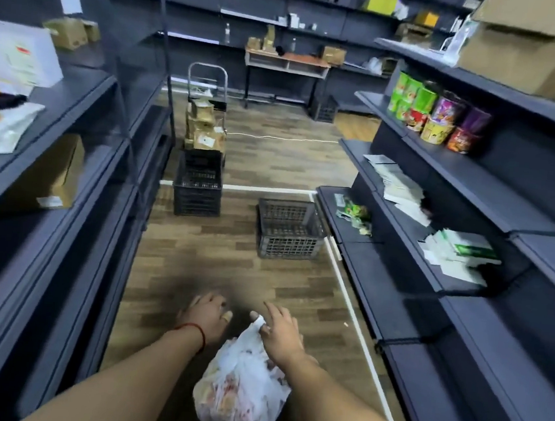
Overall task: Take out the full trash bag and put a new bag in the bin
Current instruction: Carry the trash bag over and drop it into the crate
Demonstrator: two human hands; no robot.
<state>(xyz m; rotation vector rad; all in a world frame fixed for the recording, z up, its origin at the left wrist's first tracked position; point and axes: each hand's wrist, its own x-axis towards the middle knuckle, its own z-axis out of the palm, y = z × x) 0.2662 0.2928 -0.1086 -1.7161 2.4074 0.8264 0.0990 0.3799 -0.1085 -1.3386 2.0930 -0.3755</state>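
Note:
A full white translucent trash bag [240, 391] hangs low in the aisle, bulging with reddish and pale waste. My right hand [280, 333] pinches the bag's gathered top between fingers and thumb. My left hand [206, 316], with a red string at the wrist, hovers just left of the bag's top with fingers spread and nothing in it. No bin and no fresh bag are in view.
Dark shelving [433, 257] lines both sides of a narrow wood-floor aisle. A grey crate [287, 231] and a black crate [197, 190] stand ahead, with a trolley of cardboard boxes [204, 126] behind. A desk [287, 63] stands against the far wall.

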